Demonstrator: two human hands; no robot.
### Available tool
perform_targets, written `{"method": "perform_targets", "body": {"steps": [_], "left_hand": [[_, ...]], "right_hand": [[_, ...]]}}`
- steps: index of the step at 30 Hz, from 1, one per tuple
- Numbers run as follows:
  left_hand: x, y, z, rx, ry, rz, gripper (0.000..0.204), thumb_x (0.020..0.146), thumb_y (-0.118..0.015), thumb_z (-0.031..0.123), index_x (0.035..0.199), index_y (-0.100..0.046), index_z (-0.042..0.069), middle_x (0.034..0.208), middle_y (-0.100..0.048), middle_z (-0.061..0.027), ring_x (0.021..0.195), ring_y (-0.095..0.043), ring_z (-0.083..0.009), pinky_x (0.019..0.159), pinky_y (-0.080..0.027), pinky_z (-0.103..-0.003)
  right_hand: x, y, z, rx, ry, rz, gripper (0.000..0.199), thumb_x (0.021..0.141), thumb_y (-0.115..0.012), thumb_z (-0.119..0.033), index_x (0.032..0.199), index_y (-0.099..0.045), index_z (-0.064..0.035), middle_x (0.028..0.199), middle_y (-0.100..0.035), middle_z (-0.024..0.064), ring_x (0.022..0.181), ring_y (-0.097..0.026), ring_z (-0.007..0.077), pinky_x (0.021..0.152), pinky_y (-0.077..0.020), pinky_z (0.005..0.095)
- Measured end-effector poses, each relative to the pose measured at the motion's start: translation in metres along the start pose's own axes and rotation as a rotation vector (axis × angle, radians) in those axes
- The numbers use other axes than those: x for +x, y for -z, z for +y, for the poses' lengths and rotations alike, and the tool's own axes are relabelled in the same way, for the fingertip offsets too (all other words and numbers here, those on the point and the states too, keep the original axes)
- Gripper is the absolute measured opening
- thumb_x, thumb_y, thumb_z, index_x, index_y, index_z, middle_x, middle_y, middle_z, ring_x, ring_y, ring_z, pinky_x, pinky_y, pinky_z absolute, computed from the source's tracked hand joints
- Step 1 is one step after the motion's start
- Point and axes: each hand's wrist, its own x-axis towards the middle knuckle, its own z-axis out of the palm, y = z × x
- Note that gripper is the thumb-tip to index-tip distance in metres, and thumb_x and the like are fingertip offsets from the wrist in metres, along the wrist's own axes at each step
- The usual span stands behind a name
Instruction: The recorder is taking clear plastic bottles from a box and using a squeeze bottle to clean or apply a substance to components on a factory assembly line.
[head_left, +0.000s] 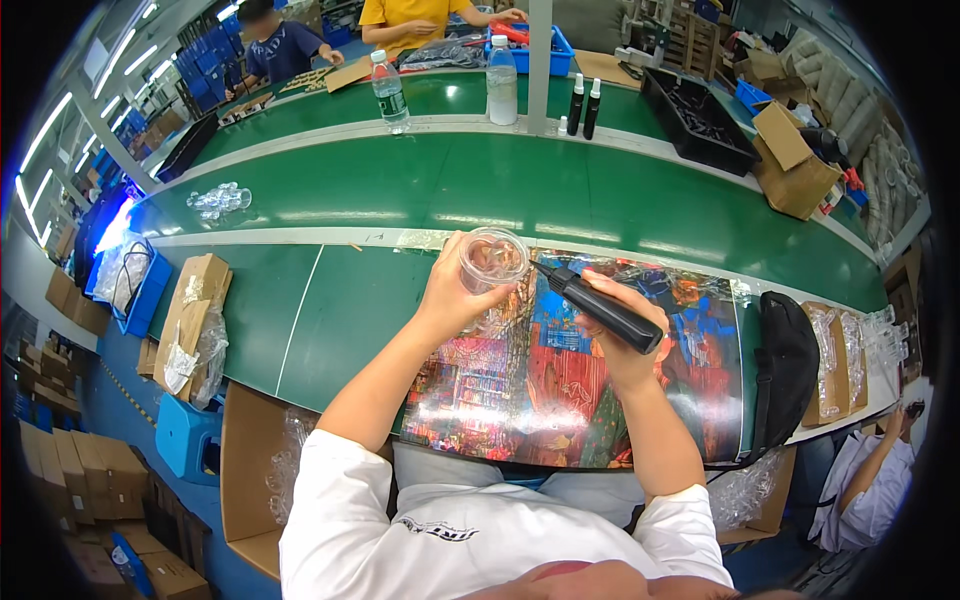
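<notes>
My left hand (447, 298) is wrapped round a clear plastic cup (494, 256), its round rim facing up. In my right hand (632, 372) is a black squeeze bottle (612, 316) with a narrow pointed nozzle, held on a slant. The nozzle tip is right by the cup's right rim; whether the two touch I cannot tell. Both hands are above a glossy, multicoloured printed mat (480, 400) on the green worktop (262, 300). Below the cup, the mat is partly hidden by my left hand.
Clear plastic pieces (220, 200) lie on the green belt (400, 185) beyond. Cardboard trays (195, 310) flank the mat, with a black bag (785, 360) at right. Open boxes (250, 480) stand by my lap. Bottles (390, 95) line the far ledge; two people work across.
</notes>
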Motion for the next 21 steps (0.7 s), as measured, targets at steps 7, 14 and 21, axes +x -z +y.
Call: {"method": "perform_targets", "body": {"steps": [7, 14, 21], "left_hand": [[-0.003, -0.015, 0.000, -0.374, 0.088, 0.023, 0.055, 0.073, -0.072, 0.008, 0.120, -0.043, 0.002, 0.106, -0.057, -0.0082, 0.098, -0.058, -0.0185, 0.085, -0.046, -0.032], [-0.004, -0.013, -0.008, -0.236, 0.024, -0.068, 0.057, 0.078, -0.063, 0.004, 0.127, -0.034, 0.001, 0.114, -0.054, -0.0132, 0.108, -0.053, -0.0225, 0.093, -0.041, -0.034], [-0.007, -0.018, -0.011, -0.269, -0.053, -0.097, 0.065, 0.080, -0.055, 0.000, 0.137, -0.023, 0.001, 0.128, -0.044, -0.0170, 0.116, -0.048, -0.0257, 0.098, -0.038, -0.035]], "right_hand": [[-0.003, -0.004, 0.002, -0.116, 0.052, 0.021, 0.039, 0.066, -0.075, 0.005, 0.103, -0.062, 0.0038, 0.104, -0.064, 0.0169, 0.086, -0.065, 0.0171, 0.067, -0.0548, 0.0232], [0.001, -0.004, 0.003, -0.268, 0.218, 0.007, 0.039, 0.067, -0.073, 0.006, 0.103, -0.061, 0.0030, 0.105, -0.064, 0.0166, 0.085, -0.066, 0.0185, 0.068, -0.0549, 0.0230], [-0.001, -0.005, 0.003, -0.238, 0.152, 0.057, 0.040, 0.065, -0.075, 0.005, 0.103, -0.062, 0.0026, 0.103, -0.065, 0.0162, 0.086, -0.066, 0.0191, 0.074, -0.0540, 0.0261]]}}
